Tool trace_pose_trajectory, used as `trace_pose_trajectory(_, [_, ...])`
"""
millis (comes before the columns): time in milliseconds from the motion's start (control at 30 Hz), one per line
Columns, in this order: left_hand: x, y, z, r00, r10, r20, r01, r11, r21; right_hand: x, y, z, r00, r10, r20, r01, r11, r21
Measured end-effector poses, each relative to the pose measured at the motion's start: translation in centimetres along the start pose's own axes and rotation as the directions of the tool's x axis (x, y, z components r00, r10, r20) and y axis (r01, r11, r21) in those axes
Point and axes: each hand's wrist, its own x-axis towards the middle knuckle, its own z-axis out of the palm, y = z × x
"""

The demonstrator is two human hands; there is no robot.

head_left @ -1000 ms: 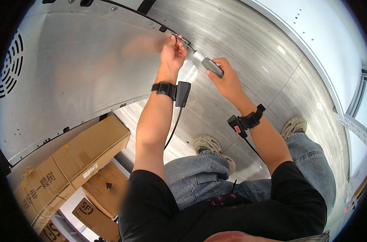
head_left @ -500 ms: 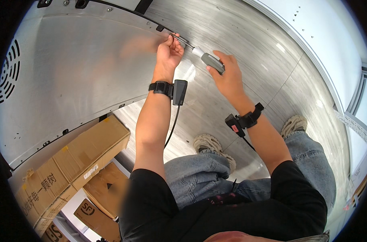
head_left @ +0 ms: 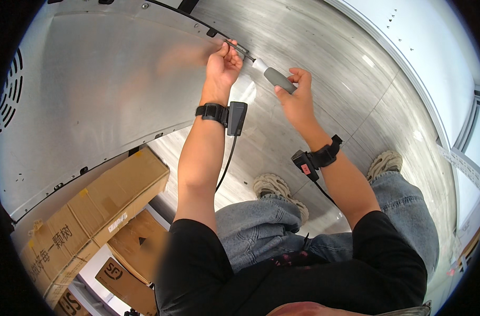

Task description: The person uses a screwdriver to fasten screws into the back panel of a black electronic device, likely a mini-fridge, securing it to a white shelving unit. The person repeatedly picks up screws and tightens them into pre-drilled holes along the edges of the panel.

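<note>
A screwdriver (head_left: pixel 277 79) with a grey and white handle slants up and left, its thin shaft reaching a small metal piece (head_left: pixel 240 49) at the rim of a large silver metal panel (head_left: pixel 113 79). My right hand (head_left: pixel 298 100) is closed around the rear end of the handle, thumb on the near side and fingers curled on the far side. At the panel's right corner, my left hand (head_left: pixel 224 66) pinches the small metal piece between thumb and fingertips. The fingers partly hide that piece, and the contact with the screwdriver tip is too small to make out.
Cardboard boxes (head_left: pixel 98 200) are stacked at lower left beside the panel. A white cabinet-like edge (head_left: pixel 403 68) curves along the right. My shoes (head_left: pixel 277 187) stand on the grey wood-look floor (head_left: pixel 350 79). Cabled black devices are strapped to both wrists.
My right hand has shifted toward the rear of the screwdriver handle, and its fingers have changed their hold. My left hand stays at the panel's corner, almost unmoved.
</note>
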Motion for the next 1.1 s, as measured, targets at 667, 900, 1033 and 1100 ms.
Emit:
trace_pose_trajectory(667, [0.2,0.0,-0.1,1.0,0.006,-0.012,-0.006,1.0,0.01,0.7,-0.5,-0.2,0.989,0.141,0.039,-0.147,0.95,0.276])
trace_pose_trajectory(900, [0.0,0.1,0.1,0.999,0.012,-0.047,-0.012,1.0,0.007,0.8,-1.4,-0.8,0.957,0.244,0.16,-0.276,0.933,0.231])
trace_pose_trajectory(1033, [0.1,-0.1,0.2,0.999,0.005,-0.044,-0.005,1.0,-0.004,0.6,-0.4,0.8,0.993,-0.013,-0.121,0.039,0.976,0.215])
trace_pose_trajectory(1100, [0.2,0.0,-0.1,0.999,0.007,-0.042,-0.008,1.0,-0.009,1.0,-1.6,-0.5,0.978,0.199,0.059,-0.207,0.948,0.241])
